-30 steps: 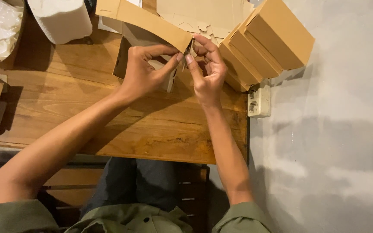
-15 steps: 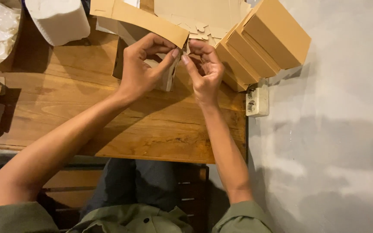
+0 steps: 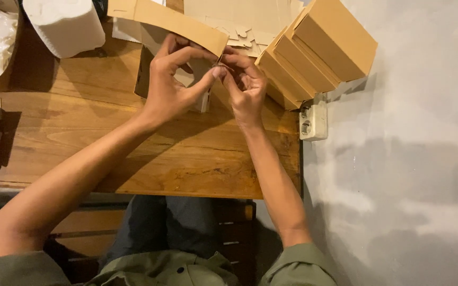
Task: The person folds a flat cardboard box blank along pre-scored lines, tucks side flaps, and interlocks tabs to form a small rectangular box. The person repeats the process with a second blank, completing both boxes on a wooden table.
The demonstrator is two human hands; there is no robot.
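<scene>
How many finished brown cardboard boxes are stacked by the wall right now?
3, possibly more hidden. The assembled brown cardboard boxes lean in a stack at the wooden table's far right corner: top, middle, lowest.

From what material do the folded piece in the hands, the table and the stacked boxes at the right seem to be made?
The folded piece, held by the left hand and the right hand, looks like thin brown cardboard: matte, with sharp creases. The table looks like wood, showing grain and a slight sheen, perhaps varnished. The stacked boxes seem to be the same matte brown cardboard, with crisp folded edges.
</scene>
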